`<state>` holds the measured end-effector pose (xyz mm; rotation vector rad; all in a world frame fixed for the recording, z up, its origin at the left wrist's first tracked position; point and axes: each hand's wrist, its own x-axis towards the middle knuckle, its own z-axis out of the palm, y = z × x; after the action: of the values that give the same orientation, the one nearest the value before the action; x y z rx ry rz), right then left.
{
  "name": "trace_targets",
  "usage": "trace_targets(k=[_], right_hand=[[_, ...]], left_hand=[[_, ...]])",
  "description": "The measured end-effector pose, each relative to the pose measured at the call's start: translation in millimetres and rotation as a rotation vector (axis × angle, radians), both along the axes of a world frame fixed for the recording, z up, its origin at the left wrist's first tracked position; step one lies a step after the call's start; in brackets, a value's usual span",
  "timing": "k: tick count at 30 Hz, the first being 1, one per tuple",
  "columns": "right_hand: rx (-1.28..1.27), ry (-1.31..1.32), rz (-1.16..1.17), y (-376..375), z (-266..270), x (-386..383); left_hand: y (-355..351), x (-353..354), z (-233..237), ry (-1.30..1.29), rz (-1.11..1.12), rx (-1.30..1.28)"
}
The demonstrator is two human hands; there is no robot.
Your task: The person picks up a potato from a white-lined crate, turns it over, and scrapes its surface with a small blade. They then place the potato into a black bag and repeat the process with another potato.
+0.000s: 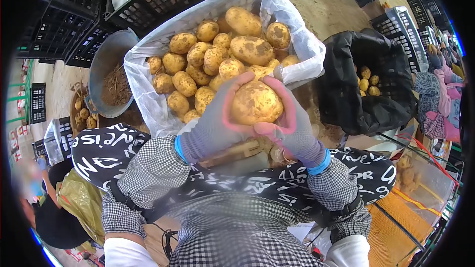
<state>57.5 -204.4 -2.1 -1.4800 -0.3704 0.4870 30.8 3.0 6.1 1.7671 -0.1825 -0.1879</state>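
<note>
A large, dirt-speckled potato (257,103) is held between both of my hands, just over the near edge of a lined crate. My left hand (217,118), in a grey and pink glove, curls around the potato's left side. Around its right side wraps my right hand (294,121), gloved the same way, with the thumb along the lower edge. Beyond them, the crate's white liner (143,59) surrounds a heap of potatoes (213,57) of mixed sizes, some smeared with soil. The potato's underside is hidden.
To the right stands a crate lined in black (341,104) with several small potatoes inside. A grey-blue tub (106,59) holding soil and debris is at the left. Black crates (168,0) stand behind. Another person (49,202) is at the lower left.
</note>
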Motion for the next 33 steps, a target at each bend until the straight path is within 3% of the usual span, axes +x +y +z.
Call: trace_targets(k=[4, 7, 9, 12, 13, 15, 16, 17, 19, 20, 21, 22, 23, 25, 27, 28, 29, 31, 33], right_hand=[[0.145, 0.15, 0.004, -0.3, 3.6, 0.7], [0.181, 0.166, 0.016, -0.2, 2.3, -0.4], [0.103, 0.073, 0.006, 2.8, 0.8, -0.3], [-0.096, 0.226, 0.029, 1.0, 18.1, 3.5], [-0.008, 0.309, -0.022, 0.1, 20.1, 4.8], [0.174, 0.479, -0.121, -7.2, 20.3, 8.7], [0.284, 0.419, -0.199, -11.6, 15.7, 12.3], [0.355, 0.563, -0.293, -26.5, 11.4, 21.7], [0.499, 0.416, -0.414, -47.5, 19.1, 39.6], [0.556, 0.446, -0.471, -65.1, 20.9, 49.7], [0.848, 0.579, -0.303, -87.2, 17.1, 62.2], [0.989, 0.604, -0.182, -101.2, 22.9, 70.7], [1.032, 0.622, -0.205, -113.2, 30.3, 75.1], [1.049, 0.544, -0.259, -138.7, 47.6, 79.1], [1.258, 0.555, -0.194, -150.9, 74.3, 77.3], [1.229, 0.457, -0.305, -163.9, 86.3, 70.4], [1.129, 0.206, -0.359, -187.1, 96.4, 72.5], [1.131, 0.042, -0.523, -233.4, 132.9, 64.4], [1.158, -0.315, -0.725, -296.3, 182.9, 46.0]], left_hand=[[-2.6, -0.6, 10.0, 0.247, 0.008, -0.488], [11.9, 7.0, 15.3, 0.466, 0.04, -0.563], [8.6, 5.3, 13.4, 0.381, 0.035, -0.514], [8.1, 9.1, 15.5, 0.3, 0.017, -0.405], [12.4, 11.6, 19.0, 0.282, 0.019, -0.356], [50.0, 29.4, 31.1, 0.131, 0.228, -0.324], [69.9, 39.9, 36.6, 0.016, 0.347, -0.346], [100.4, 57.3, 29.6, -0.026, 0.434, -0.283], [149.7, 59.2, 3.7, 0.122, 0.471, 0.267], [161.5, 52.4, -23.8, 0.015, 0.39, 0.529], [169.8, 47.5, -47.4, 0.139, 0.287, 0.898], [156.4, 42.0, -50.6, 0.265, 0.175, 1.088], [146.3, 34.9, -63.1, 0.237, 0.09, 1.199], [135.4, 27.9, -94.5, -0.064, -0.03, 1.295], [148.4, 24.7, -146.3, -0.136, -0.154, 1.4], [163.3, 26.1, -179.8, -0.258, -0.13, 1.229], [157.4, 35.5, -169.5, -0.291, -0.272, 1.247], [175.2, 45.9, -192.1, -0.288, -0.215, 1.292], [154.2, 54.8, -153.1, -0.207, -0.319, 1.378]])
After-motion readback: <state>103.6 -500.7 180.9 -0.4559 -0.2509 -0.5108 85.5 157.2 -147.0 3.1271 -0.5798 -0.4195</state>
